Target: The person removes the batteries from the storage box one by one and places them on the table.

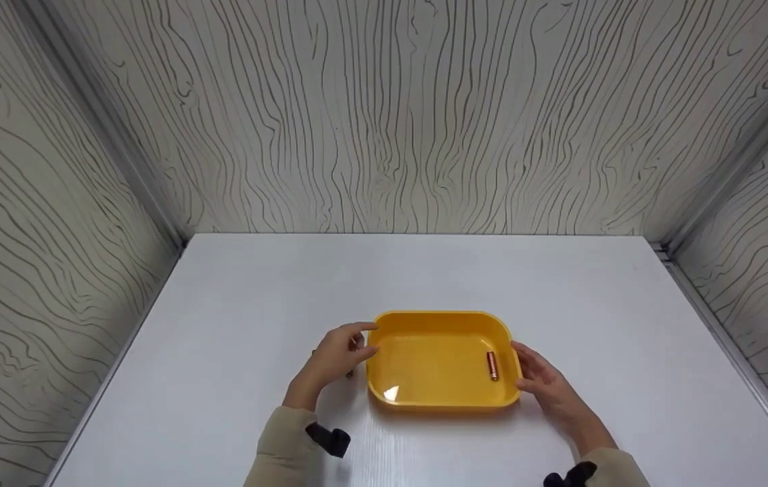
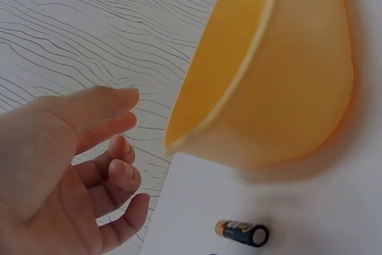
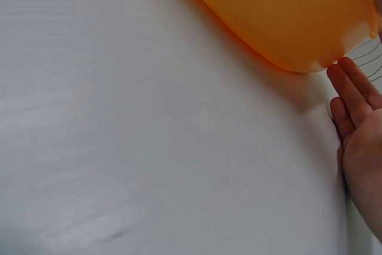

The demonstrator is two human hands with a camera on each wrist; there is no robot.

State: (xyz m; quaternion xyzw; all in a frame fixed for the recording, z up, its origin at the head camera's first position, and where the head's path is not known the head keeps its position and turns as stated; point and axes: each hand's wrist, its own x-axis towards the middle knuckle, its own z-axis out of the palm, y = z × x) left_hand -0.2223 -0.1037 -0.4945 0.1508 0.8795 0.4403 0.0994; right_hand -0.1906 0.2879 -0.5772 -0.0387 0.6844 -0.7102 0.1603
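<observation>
A yellow rectangular tray [image 1: 444, 407] with rounded corners rests on the white table. Inside it, near the right end, lies a red battery [image 1: 492, 366]. My left hand [image 1: 337, 353] hovers at the tray's left side, its fingers loosely bent; the left wrist view shows a gap between them and the rim. Below that hand a dark battery with a gold end [image 2: 242, 232] lies on the table, mostly hidden by the hand in the head view. At the tray's right end my right hand [image 1: 549, 382] touches the outer wall, with fairly straight fingers [image 3: 352, 91].
The white table [image 1: 255, 284] runs back to a wood-grain patterned wall [image 1: 384, 122]. Similar panels stand on the left and right, with metal strips along the corners. A small dark bit [image 1: 314, 352] shows at the left hand's outer edge.
</observation>
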